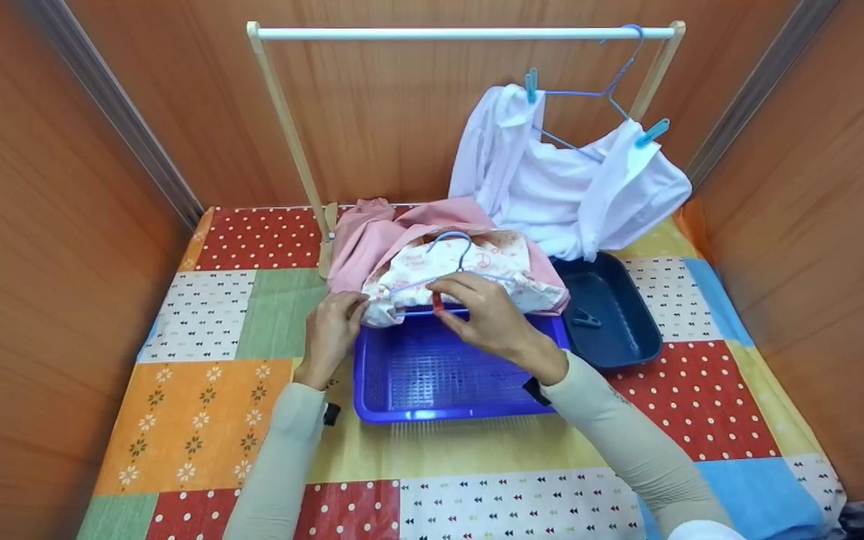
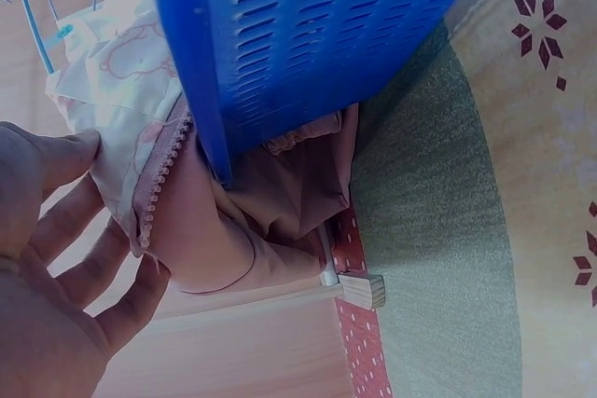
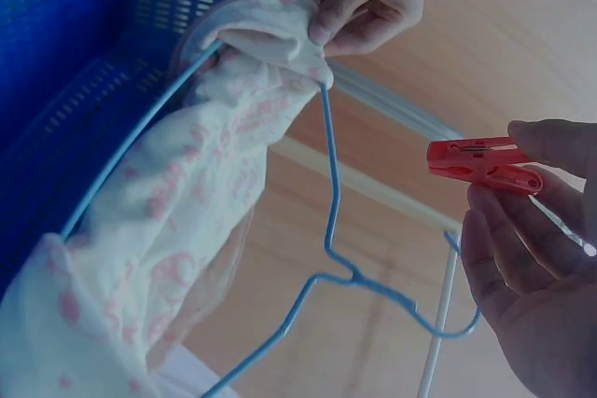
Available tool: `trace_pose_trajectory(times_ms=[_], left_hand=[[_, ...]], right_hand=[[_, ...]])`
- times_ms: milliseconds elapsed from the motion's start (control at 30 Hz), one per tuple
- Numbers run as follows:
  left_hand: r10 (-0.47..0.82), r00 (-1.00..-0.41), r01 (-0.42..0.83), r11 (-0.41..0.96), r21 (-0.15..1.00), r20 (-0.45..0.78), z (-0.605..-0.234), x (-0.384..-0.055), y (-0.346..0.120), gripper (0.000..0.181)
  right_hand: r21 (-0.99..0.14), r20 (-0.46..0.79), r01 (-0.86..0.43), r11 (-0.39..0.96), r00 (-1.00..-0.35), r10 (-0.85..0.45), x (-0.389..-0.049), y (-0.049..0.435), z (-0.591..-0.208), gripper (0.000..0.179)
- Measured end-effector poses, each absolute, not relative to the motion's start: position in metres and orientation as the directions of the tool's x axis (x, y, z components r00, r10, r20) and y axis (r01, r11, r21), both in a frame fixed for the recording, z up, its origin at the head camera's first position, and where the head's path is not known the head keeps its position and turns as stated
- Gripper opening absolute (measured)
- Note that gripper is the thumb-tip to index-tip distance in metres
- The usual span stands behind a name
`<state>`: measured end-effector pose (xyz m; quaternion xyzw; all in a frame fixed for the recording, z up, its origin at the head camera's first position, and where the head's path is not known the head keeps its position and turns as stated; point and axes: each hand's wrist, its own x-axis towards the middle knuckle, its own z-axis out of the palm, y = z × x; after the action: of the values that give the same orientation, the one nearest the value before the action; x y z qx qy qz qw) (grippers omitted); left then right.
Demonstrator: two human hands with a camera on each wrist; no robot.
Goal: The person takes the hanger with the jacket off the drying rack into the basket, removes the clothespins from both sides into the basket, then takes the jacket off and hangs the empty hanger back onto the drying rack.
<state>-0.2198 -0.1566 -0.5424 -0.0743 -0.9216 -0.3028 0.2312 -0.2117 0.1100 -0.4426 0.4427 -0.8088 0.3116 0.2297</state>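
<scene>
A pink zip-up garment point(image 1: 402, 232) with a white, pink-printed lining point(image 1: 409, 264) drapes over the back of a blue basket point(image 1: 447, 413). On the lining lies a blue wire hanger point(image 3: 354, 277), its hook pointing away from me. My left hand point(image 1: 331, 334) pinches the garment's left corner, beside one end of the hanger; the zipper teeth point(image 2: 160, 179) show just by those fingers in the left wrist view. Between thumb and fingers, my right hand point(image 1: 488, 315) holds a red clothespin point(image 3: 480, 163) over the garment, apart from the cloth.
Behind stands a drying rack with a white bar point(image 1: 432, 34). From its right end hangs a white garment point(image 1: 544, 180) on a hanger, pinned with teal clothespins point(image 1: 653, 133). A dark tray point(image 1: 631, 322) at the right holds a clothespin point(image 1: 586, 319). Wooden panels enclose the patchwork cloth point(image 1: 207, 420).
</scene>
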Motion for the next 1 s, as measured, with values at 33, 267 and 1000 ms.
trace_pose_trajectory(times_ms=[33, 267, 1000], left_hand=[[-0.004, -0.881, 0.278, 0.806, 0.523, 0.473, -0.542, -0.22, -0.157, 0.009], [-0.007, -0.882, 0.275, 0.804, 0.527, 0.472, -0.542, -0.219, -0.157, 0.009], [-0.013, -0.884, 0.276, 0.793, 0.544, 0.467, -0.542, -0.22, -0.156, 0.01]], right_hand=[[-0.304, 0.648, -0.854, 0.422, -0.51, -0.566, -0.212, 0.113, -0.442, 0.028], [-0.333, 0.645, -0.817, 0.471, -0.561, -0.518, -0.217, 0.143, -0.44, 0.031], [-0.383, 0.663, -0.684, 0.621, -0.672, -0.332, -0.229, 0.226, -0.454, 0.034]])
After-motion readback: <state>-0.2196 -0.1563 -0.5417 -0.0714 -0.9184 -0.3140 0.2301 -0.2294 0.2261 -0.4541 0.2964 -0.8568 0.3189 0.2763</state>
